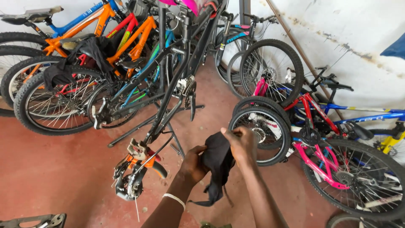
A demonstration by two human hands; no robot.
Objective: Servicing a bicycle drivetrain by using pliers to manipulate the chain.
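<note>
Both my hands hold a black cloth [216,162] in front of me, over the red floor. My left hand [193,164] grips its left side, with a white beaded band on that wrist. My right hand [241,143] pinches its upper edge. The cloth hangs down in folds between them, a strip trailing at the bottom. Just left of my hands is the rear end of a black bicycle frame [177,84] clamped on a repair stand, with an orange-and-silver derailleur [134,173] hanging low and no rear wheel fitted.
Several bicycles lean along the white wall: orange and blue ones [84,25] at the back left, a pink and a red one [316,139] at the right. A long wooden pole [295,46] leans on the wall. The stand's legs [168,126] spread on the floor. A metal part [38,220] lies at bottom left.
</note>
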